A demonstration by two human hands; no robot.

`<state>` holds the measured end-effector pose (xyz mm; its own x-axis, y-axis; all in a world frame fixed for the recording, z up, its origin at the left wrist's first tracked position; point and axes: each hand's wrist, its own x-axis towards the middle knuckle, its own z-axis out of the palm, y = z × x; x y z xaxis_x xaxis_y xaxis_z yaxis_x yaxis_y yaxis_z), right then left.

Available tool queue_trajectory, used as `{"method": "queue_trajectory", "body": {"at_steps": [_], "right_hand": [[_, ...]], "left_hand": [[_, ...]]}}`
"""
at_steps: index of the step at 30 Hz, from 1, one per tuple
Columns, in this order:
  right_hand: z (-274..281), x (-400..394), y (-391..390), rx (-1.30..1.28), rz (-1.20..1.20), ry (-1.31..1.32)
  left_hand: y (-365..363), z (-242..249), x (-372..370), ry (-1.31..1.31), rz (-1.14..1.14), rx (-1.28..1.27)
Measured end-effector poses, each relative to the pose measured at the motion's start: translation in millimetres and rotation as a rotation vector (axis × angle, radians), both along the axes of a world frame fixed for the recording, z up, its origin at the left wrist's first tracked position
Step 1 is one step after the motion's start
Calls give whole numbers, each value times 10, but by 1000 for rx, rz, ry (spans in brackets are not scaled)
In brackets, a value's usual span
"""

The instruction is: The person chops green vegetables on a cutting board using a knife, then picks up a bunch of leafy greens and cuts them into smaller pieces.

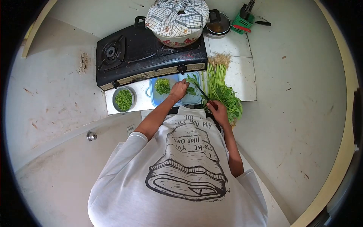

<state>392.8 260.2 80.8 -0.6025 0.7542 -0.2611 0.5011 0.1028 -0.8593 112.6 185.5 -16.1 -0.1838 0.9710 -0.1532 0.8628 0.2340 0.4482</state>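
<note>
My left hand [179, 90] is closed over leafy green stalks [193, 80] above a light blue board [154, 99] with a small side handle. The fingertips are partly hidden. In my right hand [218, 111] is a knife [203, 93], its dark blade slanting up and left to the leaves beside my left hand. A small heap of chopped greens [162, 86] lies on the board's left half. To the right, a large bundle of leafy stalks with roots [217, 77] rests on white tiles, close to my right hand.
A round bowl of chopped greens [123, 100] stands at the left. Behind the board is a black gas stove [132, 53] bearing a large cloth-topped pot [177, 41]. A small lidded pan [218, 27] and a green basket of utensils [240, 23] stand at the back right.
</note>
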Motion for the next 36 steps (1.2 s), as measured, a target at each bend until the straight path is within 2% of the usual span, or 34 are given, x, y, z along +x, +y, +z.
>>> {"method": "queue_trajectory", "body": {"at_steps": [1, 4, 7, 10, 14, 16, 17, 19, 22, 24, 27, 33, 36], "right_hand": [[-4, 9, 7, 3, -1, 3], [24, 19, 22, 0, -16, 42], [10, 8, 76, -102, -13, -13], [217, -164, 119, -310, -91, 184], [163, -448, 214, -121, -1, 218], [403, -672, 229, -5, 75, 233], [448, -767, 234, 47, 116, 224], [482, -918, 237, 152, 200, 204], [380, -1070, 224, 81, 273, 245], [363, -1104, 187, 44, 267, 252], [300, -1135, 128, -20, 206, 318], [281, -1143, 12, -1, 80, 369], [299, -1148, -76, 6, 68, 389]], "left_hand": [[-9, 10, -4, 7, -2, -9], [-44, 134, -58, -219, 20, 118], [-104, 399, -12, -348, 87, 257], [-208, 710, 52, -428, 188, 303], [-298, 1049, 195, -451, 269, 402], [-323, 1218, 261, -469, 282, 450], [-343, 1294, 289, -515, 320, 392], [-378, 1379, 317, -493, 319, 435], [-432, 1513, 382, -559, 403, 426], [-467, 1568, 407, -635, 506, 363], [-529, 1481, 466, -682, 585, 457], [-667, 1364, 616, -1009, 914, 534], [-723, 1424, 666, -1058, 941, 431]]}}
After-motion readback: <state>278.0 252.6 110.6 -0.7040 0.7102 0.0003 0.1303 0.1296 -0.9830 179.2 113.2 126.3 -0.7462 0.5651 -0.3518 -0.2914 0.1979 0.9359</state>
